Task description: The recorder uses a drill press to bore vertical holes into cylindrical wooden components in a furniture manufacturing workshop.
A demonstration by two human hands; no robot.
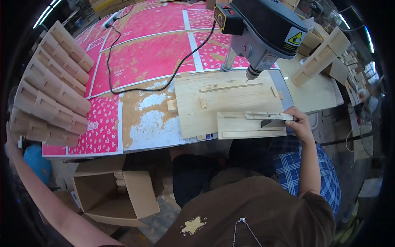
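Note:
My right hand (301, 124) is closed around the end of a pale wooden strip (265, 116), with a dark flat piece showing beneath it. The strip lies over a small light wooden board (238, 126) with a raised ledge along its near edge. At the far left, my left hand (11, 144) reaches beside stacked slotted wooden pieces (53, 94); its fingers are too hidden at the dark rim to make out. Beyond the small board, a drill press (267, 29) stands over a larger wooden base board (189, 109) with strips fixed on it. Its chuck (253, 74) hangs above that board.
A black cable (109, 70) loops over the pink patterned table covering (152, 61), which carries sawdust. Another slotted wooden stack (321, 55) leans at the right. An open cardboard box (111, 212) with a few wooden pieces sits below the table's edge, left of my legs.

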